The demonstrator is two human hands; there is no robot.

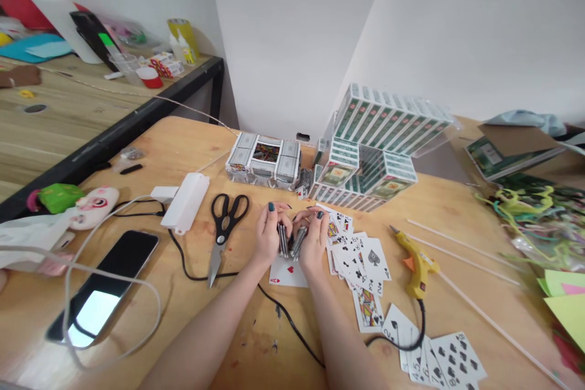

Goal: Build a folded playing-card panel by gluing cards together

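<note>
My left hand (pixel 269 231) is closed round a small packet of playing cards (pixel 283 240) seen edge-on. Another packet of playing cards (pixel 298 242) is gripped in my right hand (pixel 313 233). The two packets tilt toward each other over the table, with a narrow gap between them. Beneath them lies an ace of hearts (pixel 289 273), face up. Loose face-up cards (pixel 355 261) spread out just right of my right hand. Behind my hands stands a box shape covered in playing cards (pixel 264 159).
Stacked green-and-white card boxes (pixel 388 122) stand at the back right. Scissors (pixel 223 228) lie left of my hands. A yellow glue gun (pixel 418 265), white glue sticks (pixel 461 259) and more cards (pixel 450 356) are to the right. A phone (pixel 107 283), power strip (pixel 186 202) and cables lie left.
</note>
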